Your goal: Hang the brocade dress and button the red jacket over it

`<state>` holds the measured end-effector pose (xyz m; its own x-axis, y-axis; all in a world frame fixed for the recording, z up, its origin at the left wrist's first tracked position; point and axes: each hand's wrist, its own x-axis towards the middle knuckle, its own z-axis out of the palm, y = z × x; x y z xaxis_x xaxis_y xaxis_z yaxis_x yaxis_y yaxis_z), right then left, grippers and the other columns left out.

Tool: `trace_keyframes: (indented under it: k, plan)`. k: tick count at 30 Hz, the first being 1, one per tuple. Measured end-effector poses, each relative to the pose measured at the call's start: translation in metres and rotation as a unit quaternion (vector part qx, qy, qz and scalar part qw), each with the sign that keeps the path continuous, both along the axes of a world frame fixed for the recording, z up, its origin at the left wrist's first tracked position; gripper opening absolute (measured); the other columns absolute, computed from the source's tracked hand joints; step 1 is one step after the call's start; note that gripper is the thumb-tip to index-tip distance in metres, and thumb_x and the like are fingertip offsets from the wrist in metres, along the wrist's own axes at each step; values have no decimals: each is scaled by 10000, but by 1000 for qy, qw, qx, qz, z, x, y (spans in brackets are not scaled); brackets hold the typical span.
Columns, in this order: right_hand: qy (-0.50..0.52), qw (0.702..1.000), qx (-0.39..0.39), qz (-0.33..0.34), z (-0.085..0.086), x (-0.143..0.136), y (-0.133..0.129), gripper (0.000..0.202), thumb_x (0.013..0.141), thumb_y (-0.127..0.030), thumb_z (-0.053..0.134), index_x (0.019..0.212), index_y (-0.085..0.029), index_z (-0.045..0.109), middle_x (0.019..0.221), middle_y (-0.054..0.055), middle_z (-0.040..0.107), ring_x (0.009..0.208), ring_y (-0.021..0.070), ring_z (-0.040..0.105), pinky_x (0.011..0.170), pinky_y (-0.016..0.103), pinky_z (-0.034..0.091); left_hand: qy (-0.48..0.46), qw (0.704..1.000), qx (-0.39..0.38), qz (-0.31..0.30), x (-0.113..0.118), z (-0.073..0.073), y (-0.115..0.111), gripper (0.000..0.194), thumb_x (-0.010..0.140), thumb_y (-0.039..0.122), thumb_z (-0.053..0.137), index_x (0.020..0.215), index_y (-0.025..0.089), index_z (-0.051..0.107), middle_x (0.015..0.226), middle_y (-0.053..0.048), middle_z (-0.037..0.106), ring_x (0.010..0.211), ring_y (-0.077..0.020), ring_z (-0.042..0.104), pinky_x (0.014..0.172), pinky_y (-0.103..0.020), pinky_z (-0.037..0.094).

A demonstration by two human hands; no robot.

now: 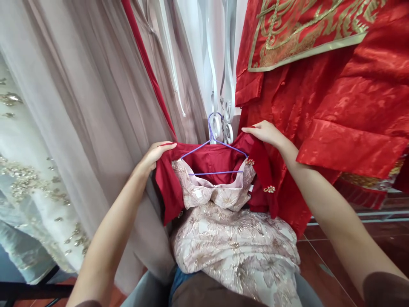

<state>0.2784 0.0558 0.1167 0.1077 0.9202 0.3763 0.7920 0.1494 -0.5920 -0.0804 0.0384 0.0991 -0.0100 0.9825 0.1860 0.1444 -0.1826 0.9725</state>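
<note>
My left hand (154,155) is closed on one shoulder of a dark red jacket (166,187), its thumb lying along the top edge. At the opposite shoulder, my right hand (264,131) pinches the same jacket, which stretches between both hands with its inner side showing. Gold flower-shaped fastenings (269,189) sit on its right front. In front of the jacket lies a pale pink floral brocade dress (236,243), its straps on a purple hanger (212,138). The hanger's hook is up by white scrollwork; whether it hangs from it, I cannot tell. The dress skirt falls over my lap.
Long greyish-pink fabric (79,85) hangs on the left, beyond it a white gown with gold beading (24,179). Red garments with gold embroidery (313,25) hang close on the right. White scrolled metalwork (228,106) stands ahead, and red floor tiles (326,264) show lower right.
</note>
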Motion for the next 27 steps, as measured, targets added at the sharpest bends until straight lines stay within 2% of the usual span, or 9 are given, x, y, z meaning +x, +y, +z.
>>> trace_keyframes:
  k: [2, 4, 8, 9, 13, 17, 20, 24, 27]
  plan:
    - [-53, 996, 54, -46, -2, -7, -9, 418, 806, -515, 545, 595, -160, 611, 585, 38, 599, 654, 195, 585, 566, 260, 358, -16, 999, 31, 30, 4, -4, -3, 396, 529, 393, 796, 825, 153, 689, 749, -48, 709, 720, -203, 667, 717, -308, 528]
    - [-82, 994, 62, -46, -9, -14, -24, 427, 850, -492, 484, 587, -173, 590, 589, 57, 613, 652, 208, 597, 556, 265, 352, 4, 996, 68, 50, 8, -12, -10, 385, 565, 422, 770, 832, 159, 683, 775, -35, 703, 740, -190, 652, 725, -290, 508]
    - [-123, 979, -101, 129, -41, -33, -60, 298, 862, -426, 503, 704, -188, 587, 608, 50, 651, 573, 189, 616, 541, 256, 396, 137, 988, 75, 18, 16, -43, -30, 333, 611, 357, 730, 858, 173, 603, 722, 16, 643, 638, -141, 580, 629, -253, 449]
    - [-138, 972, -110, 154, -51, -40, -66, 238, 864, -381, 511, 757, -182, 584, 648, 57, 670, 592, 189, 630, 563, 256, 414, 163, 983, 78, 18, 20, -53, -33, 303, 614, 300, 713, 846, 180, 562, 682, 37, 609, 593, -125, 547, 593, -243, 423]
    - [-235, 959, -13, 157, -86, -80, -74, 107, 844, -216, 496, 901, -151, 559, 875, 125, 701, 788, 241, 673, 636, 274, 433, 243, 958, 148, 44, 51, -84, -39, 183, 639, 109, 551, 747, 204, 437, 592, 85, 467, 540, -96, 444, 575, -224, 349]
    - [-237, 948, -2, 213, -101, -109, -72, 112, 840, -236, 510, 915, -160, 546, 875, 108, 702, 792, 238, 680, 609, 262, 431, 253, 950, 182, -24, 85, -97, -38, 194, 638, 77, 510, 760, 207, 434, 630, 74, 448, 574, -99, 447, 609, -229, 365]
    - [-188, 954, -5, 233, -109, -108, -73, 107, 839, -272, 535, 838, -165, 532, 800, 97, 689, 715, 225, 672, 594, 272, 449, 217, 958, 185, -8, 94, -107, -41, 300, 620, 55, 530, 874, 205, 480, 704, 56, 486, 622, -105, 494, 642, -237, 404]
    - [55, 973, 40, 219, -126, -91, -78, 333, 770, -414, 658, 931, -192, 470, 769, 34, 640, 685, 178, 649, 614, 274, 515, 86, 972, 211, 55, 99, -131, -55, 338, 669, 107, 618, 984, 195, 534, 871, -9, 564, 796, -126, 573, 752, -258, 470]
    - [201, 948, 86, 231, -136, -89, -80, 420, 730, -393, 695, 1003, -219, 428, 868, 23, 607, 768, 162, 642, 643, 275, 552, -32, 968, 211, 133, 111, -143, -66, 312, 690, 205, 693, 966, 180, 550, 914, -39, 618, 817, -136, 611, 778, -274, 501]
